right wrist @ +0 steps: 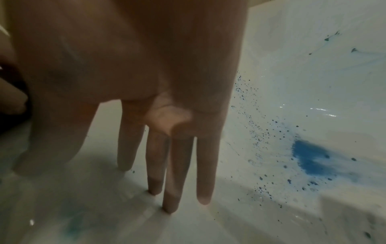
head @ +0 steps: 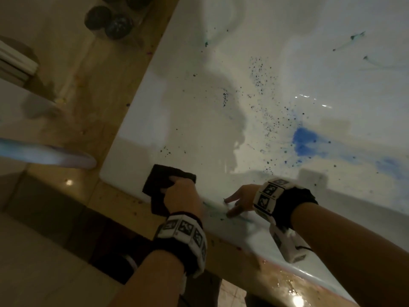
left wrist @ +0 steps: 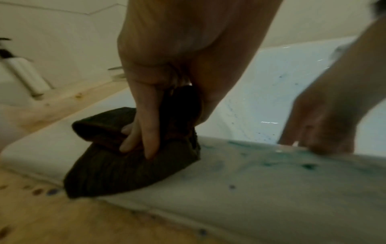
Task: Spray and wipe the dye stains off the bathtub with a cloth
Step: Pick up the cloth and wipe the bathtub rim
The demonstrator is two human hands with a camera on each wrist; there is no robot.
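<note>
Dimly lit, the bathroom is showing a white glossy bathtub (head: 168, 120) set in a tan wooden surround (head: 124, 63). Along the near rim, the left hand (head: 181, 196) is clenching a bunched dark brown cloth (head: 159, 187) against the white surface, just beside a smeared teal dye stain (left wrist: 271, 158). The right hand (head: 240, 199) is lying released, straight fingers (right wrist: 179, 173) bracing on the rim. Wiping seems barely begun: a vivid blue dye patch (head: 304, 140) and scattered dark dye specks (head: 259, 72) are remaining inside the tub. No spray bottle is showing clearly.
</note>
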